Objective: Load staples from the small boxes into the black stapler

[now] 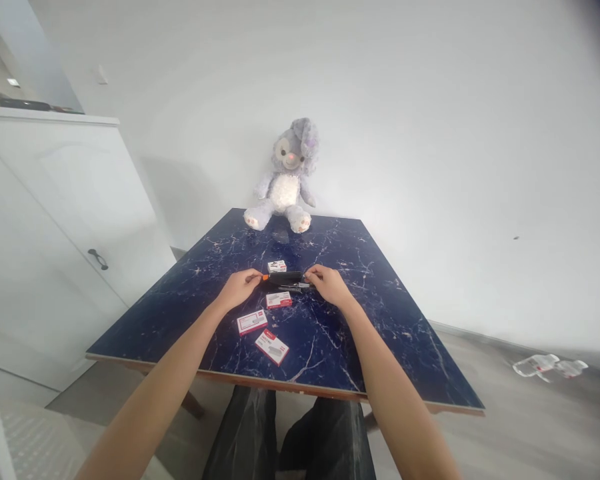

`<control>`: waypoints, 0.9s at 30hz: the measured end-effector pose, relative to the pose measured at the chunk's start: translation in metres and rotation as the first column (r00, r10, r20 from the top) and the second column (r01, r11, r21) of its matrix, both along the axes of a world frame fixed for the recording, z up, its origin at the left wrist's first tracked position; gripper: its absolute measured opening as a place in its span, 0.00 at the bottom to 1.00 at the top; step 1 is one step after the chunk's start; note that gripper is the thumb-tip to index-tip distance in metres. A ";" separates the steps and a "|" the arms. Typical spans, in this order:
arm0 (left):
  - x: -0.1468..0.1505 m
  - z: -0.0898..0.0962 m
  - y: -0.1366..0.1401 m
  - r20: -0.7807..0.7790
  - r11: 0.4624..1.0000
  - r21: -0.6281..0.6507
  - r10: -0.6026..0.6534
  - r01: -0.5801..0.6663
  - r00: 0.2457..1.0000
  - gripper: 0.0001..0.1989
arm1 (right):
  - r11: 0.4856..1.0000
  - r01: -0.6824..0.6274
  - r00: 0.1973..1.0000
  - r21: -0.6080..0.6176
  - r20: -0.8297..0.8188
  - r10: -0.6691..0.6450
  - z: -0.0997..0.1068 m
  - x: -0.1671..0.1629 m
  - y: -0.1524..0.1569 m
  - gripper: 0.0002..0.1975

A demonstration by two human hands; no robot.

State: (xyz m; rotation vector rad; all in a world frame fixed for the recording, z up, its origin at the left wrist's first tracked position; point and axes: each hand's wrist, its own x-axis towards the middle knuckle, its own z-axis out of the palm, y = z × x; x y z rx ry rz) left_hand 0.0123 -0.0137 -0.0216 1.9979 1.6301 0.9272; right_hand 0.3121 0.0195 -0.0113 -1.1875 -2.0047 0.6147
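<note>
A black stapler (286, 277) with an orange end is held level just above the middle of the table, its silvery inner rail showing below the black cover. At its left end, my left hand (241, 288) is closed in a pinch on the orange tip. My right hand (326, 283) has its fingers closed on the other end, by the silvery metal part. Right behind the stapler stands a small white box (277, 265). In front lie three red-and-white staple boxes: one close by (279, 300), another to the left (252, 322) and the nearest one (272, 347).
The dark blue marbled table (380, 333) has a wooden edge. At its back sits a grey plush rabbit (286, 180) against the wall. A white cabinet (70, 233) stands to the left. Clear plastic bottles (550, 366) lie on the floor at the right.
</note>
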 end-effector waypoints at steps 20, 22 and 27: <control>0.000 0.000 -0.001 -0.009 1.000 -0.005 -0.013 0.013 1.000 0.15 | 0.997 -0.064 0.996 -0.046 -0.059 0.061 -0.004 -0.001 0.002 0.05; -0.001 0.000 -0.001 -0.011 1.000 -0.005 -0.012 0.012 1.000 0.16 | 0.997 -0.069 0.997 -0.046 -0.046 0.067 -0.003 -0.002 0.000 0.05; 0.000 0.000 -0.001 0.002 1.000 -0.003 -0.022 0.022 1.000 0.16 | 0.997 -0.066 0.998 -0.044 -0.003 0.066 0.001 -0.001 -0.003 0.04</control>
